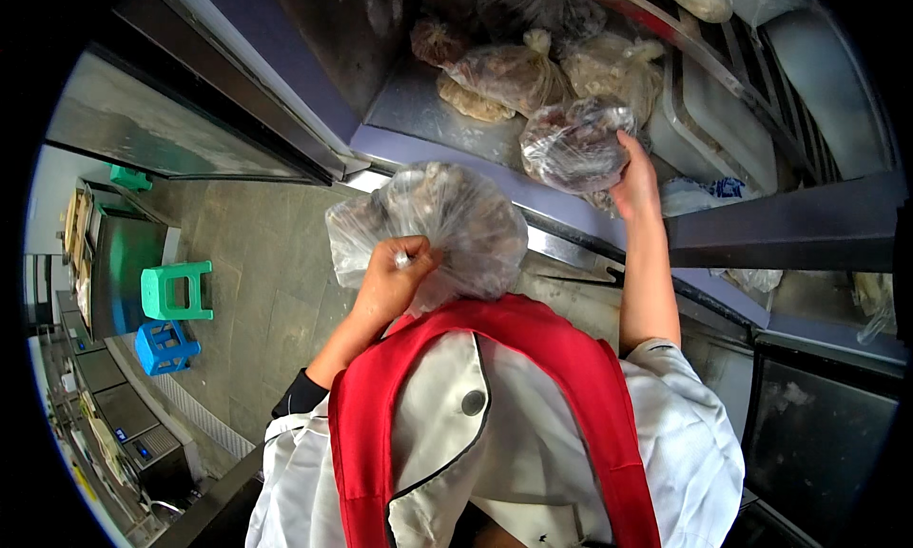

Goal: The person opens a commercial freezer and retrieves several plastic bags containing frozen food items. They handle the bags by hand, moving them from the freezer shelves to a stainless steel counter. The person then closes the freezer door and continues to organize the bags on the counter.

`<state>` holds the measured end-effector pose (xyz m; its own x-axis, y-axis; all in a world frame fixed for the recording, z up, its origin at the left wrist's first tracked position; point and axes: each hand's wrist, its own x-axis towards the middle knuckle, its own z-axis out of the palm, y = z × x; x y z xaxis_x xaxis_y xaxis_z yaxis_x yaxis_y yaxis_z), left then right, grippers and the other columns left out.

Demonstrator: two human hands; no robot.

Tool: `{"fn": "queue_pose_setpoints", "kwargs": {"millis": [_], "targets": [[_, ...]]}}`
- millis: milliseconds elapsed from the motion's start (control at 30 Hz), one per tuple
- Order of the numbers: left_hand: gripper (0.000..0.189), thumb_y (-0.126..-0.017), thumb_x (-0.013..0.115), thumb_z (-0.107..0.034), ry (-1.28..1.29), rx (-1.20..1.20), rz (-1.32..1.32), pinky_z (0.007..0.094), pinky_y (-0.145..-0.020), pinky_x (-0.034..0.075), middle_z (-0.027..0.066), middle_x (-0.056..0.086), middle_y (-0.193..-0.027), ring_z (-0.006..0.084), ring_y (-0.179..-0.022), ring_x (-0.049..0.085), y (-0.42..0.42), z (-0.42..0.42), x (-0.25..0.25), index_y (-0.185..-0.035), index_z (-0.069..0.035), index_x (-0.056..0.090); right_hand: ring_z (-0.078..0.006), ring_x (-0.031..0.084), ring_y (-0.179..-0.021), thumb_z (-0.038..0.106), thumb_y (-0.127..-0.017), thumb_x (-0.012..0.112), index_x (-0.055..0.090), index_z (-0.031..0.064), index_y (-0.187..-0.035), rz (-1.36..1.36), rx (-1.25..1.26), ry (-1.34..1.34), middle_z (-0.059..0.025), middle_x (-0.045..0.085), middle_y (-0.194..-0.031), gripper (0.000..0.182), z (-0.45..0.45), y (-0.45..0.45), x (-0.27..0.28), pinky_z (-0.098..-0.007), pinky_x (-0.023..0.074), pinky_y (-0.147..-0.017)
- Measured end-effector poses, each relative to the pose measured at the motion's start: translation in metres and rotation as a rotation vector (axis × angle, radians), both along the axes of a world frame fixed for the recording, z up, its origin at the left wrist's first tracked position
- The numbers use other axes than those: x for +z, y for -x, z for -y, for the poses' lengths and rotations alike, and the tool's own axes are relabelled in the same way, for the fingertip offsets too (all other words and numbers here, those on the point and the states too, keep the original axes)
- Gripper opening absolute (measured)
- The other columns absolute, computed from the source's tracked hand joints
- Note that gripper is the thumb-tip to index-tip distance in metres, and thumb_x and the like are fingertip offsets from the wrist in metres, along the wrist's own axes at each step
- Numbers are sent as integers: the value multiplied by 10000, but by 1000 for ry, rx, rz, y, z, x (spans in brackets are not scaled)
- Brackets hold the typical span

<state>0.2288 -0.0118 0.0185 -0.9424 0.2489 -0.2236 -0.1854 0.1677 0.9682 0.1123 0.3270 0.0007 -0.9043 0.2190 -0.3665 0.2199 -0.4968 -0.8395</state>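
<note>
My left hand [401,273] grips the gathered neck of a large clear plastic bag [467,220], its pale and brownish contents blurred by the film. That bag is in front of my chest, outside the cabinet. At the right, my right hand [635,177] holds a smaller clear bag [578,145] of dark reddish-brown food by its side, just inside the opening of a freezer cabinet [456,149]. Behind it, a knotted bag of brownish food [506,74] and a knotted bag of paler food [613,70] rest on the cabinet floor.
A wire rack [749,84] and a whitish plastic tub [720,120] occupy the cabinet's right side. Its glass-panelled door [192,120] stands open at the left. A green stool [175,291] and a blue stool [166,347] are on the tiled floor [264,263].
</note>
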Motion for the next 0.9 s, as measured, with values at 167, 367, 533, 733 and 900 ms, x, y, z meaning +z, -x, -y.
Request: {"fn": "queue_pose_setpoints", "kwargs": {"millis": [167,367,533,733,900], "targets": [[314,-844,553,-88,25,9,37,243,-525,249,-72,344,-606,40,-597,315,1,-2,6,-592,-63,368,-362,477,-1100,239,-812,648,411,-21,-1262,-299,7,-1451,-193,422,-1269,571,9,-26,-4,-417,397,-930],[306,-835,575,-101,26,74,-41,242,-517,288,-59,355,-578,39,-599,331,-1,-5,2,-597,-35,394,-378,360,-1246,249,-790,675,371,52,-1333,-492,309,-1526,-192,334,-1364,653,46,0,25,-442,353,-1001],[255,-837,544,-73,8,16,14,234,-548,299,-53,396,-612,48,-618,356,0,0,-1,-616,-33,425,-403,284,-1305,297,-740,719,233,153,-1424,-369,496,-1846,-189,253,-1433,852,71,74,13,-453,324,-1041],[253,-834,540,-75,5,38,4,234,-556,287,-54,395,-620,51,-613,348,-2,-1,-2,-614,-33,424,-399,365,-1254,384,-678,718,241,158,-1426,-327,425,-1762,-206,318,-1406,915,85,123,-6,-451,364,-1008],[279,-834,569,-94,25,68,21,231,-554,280,-57,390,-612,50,-611,345,-2,-4,4,-608,-47,412,-348,498,-1163,487,-694,710,411,66,-1339,-264,289,-1381,-221,494,-1272,826,82,152,1,-428,417,-966]]}}
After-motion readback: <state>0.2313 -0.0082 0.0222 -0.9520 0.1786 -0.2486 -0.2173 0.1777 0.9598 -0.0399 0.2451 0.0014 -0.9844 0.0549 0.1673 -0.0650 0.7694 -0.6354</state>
